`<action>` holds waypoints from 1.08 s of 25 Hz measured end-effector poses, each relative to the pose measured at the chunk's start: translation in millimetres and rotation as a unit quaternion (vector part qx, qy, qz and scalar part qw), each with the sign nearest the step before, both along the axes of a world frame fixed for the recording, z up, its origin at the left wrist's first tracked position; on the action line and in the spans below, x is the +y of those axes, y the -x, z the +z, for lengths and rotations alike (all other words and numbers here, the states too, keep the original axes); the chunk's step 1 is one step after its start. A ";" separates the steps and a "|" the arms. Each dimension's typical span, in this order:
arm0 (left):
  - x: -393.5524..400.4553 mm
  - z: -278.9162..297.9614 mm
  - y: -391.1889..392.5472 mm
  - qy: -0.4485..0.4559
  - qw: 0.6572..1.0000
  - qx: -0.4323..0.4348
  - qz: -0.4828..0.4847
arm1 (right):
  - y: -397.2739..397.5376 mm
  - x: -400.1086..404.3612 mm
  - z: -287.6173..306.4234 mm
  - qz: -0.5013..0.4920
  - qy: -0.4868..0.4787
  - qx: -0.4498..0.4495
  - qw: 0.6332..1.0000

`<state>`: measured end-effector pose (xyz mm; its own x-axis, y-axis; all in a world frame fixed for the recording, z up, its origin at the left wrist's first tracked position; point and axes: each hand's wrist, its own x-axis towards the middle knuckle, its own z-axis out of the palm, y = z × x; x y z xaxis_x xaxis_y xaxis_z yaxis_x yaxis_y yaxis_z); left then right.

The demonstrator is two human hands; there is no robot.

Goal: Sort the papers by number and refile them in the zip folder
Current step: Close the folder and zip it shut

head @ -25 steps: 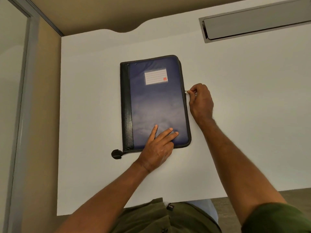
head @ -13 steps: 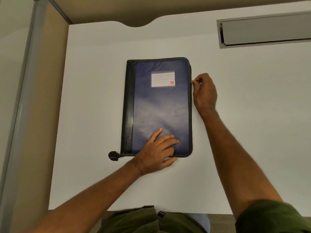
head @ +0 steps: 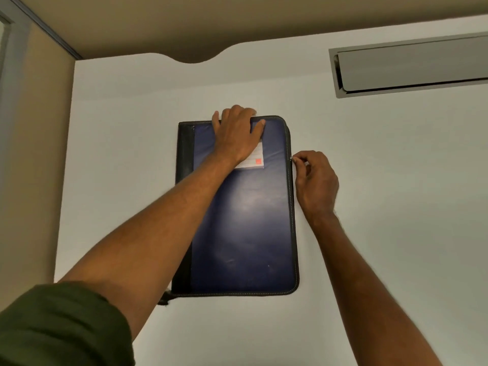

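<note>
A dark blue zip folder (head: pixel 245 228) with a black spine strip lies flat and closed on the white table (head: pixel 396 207). A white label with a red square (head: pixel 253 161) sits on its cover, partly under my wrist. My left hand (head: pixel 237 133) lies over the folder's far edge, fingers curled over that edge, thumb on the cover. My right hand (head: pixel 315 180) is at the folder's right side and pinches the small metal zip pull (head: pixel 292 158) between thumb and forefinger. No papers are in view.
A grey recessed cable tray (head: pixel 412 66) is set into the table at the far right. A beige partition (head: pixel 29 154) borders the table on the left. A curved cut-out (head: pixel 195 58) marks the table's far edge. A black zip tab (head: pixel 163 299) sticks out at the folder's near left corner.
My left hand has gone from the folder's near end to its far edge. My right hand has kept pinching the zip pull, now further up the right side. The camera has moved closer.
</note>
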<state>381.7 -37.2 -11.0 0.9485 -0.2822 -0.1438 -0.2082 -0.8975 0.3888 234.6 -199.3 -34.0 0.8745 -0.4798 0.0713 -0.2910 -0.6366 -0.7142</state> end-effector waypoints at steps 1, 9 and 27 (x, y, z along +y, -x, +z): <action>-4.1 -1.8 0.2 0.008 1.000 -0.017 -0.006 | -4.0 -0.1 -0.3 -0.009 0.002 -0.001 1.000; -19.4 -19.0 10.2 0.038 0.995 -0.080 -0.036 | -57.6 -11.8 2.7 -0.032 -0.064 -0.034 0.997; 86.0 -12.3 39.4 0.058 0.963 -0.022 0.263 | -102.3 -35.7 13.9 0.131 -0.052 0.023 0.990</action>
